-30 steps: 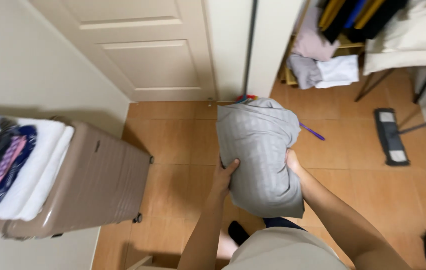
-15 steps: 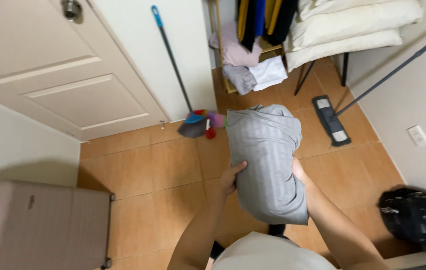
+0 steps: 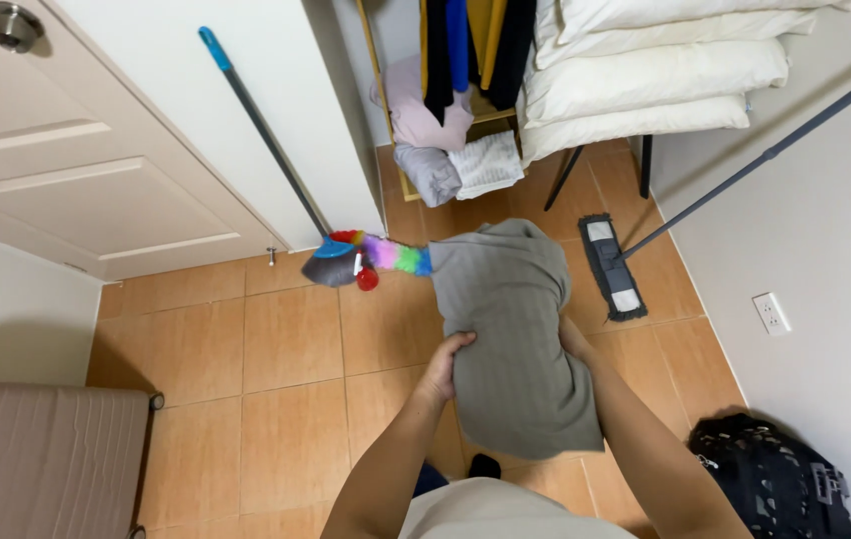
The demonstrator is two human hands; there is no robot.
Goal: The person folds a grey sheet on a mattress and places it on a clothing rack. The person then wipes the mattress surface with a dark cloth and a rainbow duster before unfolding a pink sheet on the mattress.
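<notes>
So, gripping a gray pillow (image 3: 510,339) mid-carry, left hand (image 3: 442,367) and right hand (image 3: 573,342) clamping its sides, mop (image 3: 613,268) at 2 o'clock; probably needing steady squeeze next.

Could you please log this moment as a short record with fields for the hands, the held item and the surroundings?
left hand: grips the pillow's left edge
right hand: mostly hidden behind the right edge
held item: grey pillow, upright above the tiled floor
beyond it: broom, rainbow duster, flat mop
top right: stacked white pillows
lower left: beige suitcase
lower right: black bag
</notes>
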